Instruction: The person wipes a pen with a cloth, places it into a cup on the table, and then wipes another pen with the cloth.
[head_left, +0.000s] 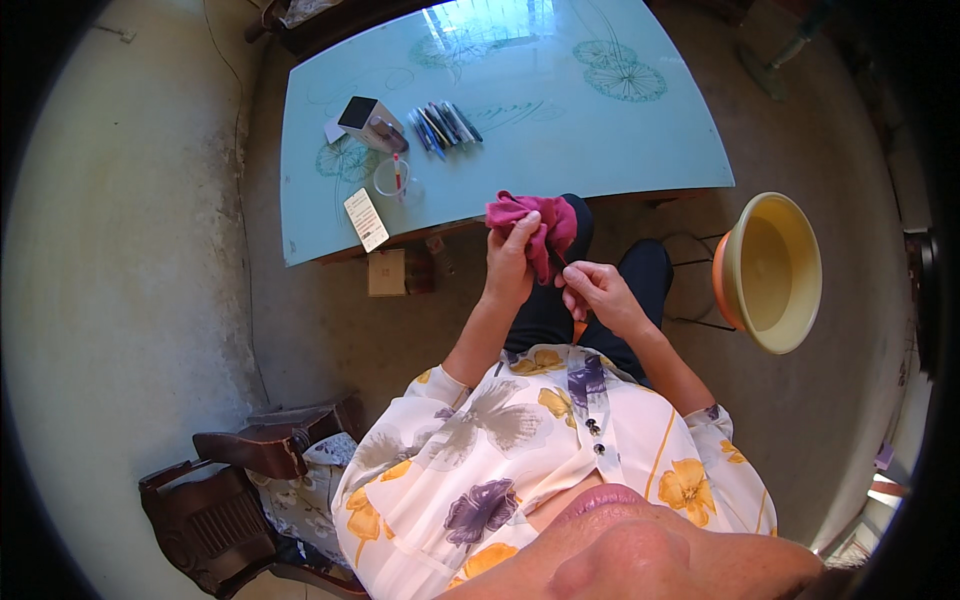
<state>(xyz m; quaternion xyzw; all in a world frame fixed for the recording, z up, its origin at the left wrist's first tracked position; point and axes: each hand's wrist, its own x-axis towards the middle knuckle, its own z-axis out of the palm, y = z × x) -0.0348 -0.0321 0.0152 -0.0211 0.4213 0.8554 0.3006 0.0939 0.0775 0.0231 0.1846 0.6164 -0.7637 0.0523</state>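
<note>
A crumpled magenta cloth is gripped in my left hand, with the thumb pressed on top of it. My right hand is just below and to the right, pinching a thin dark stick-like item, possibly a pen. Its upper end runs into the folds of the cloth, so I cannot tell its full shape. Both hands are above my lap, close to the near edge of the glass-topped table. On that table several pens lie side by side. Nearer to me stands a clear plastic cup with a red-and-white pen in it.
A black-and-white box stands behind the cup, and a printed card lies at the table's front edge. To the right, a yellow basin holding water rests on a metal stand. A carved wooden chair is at lower left.
</note>
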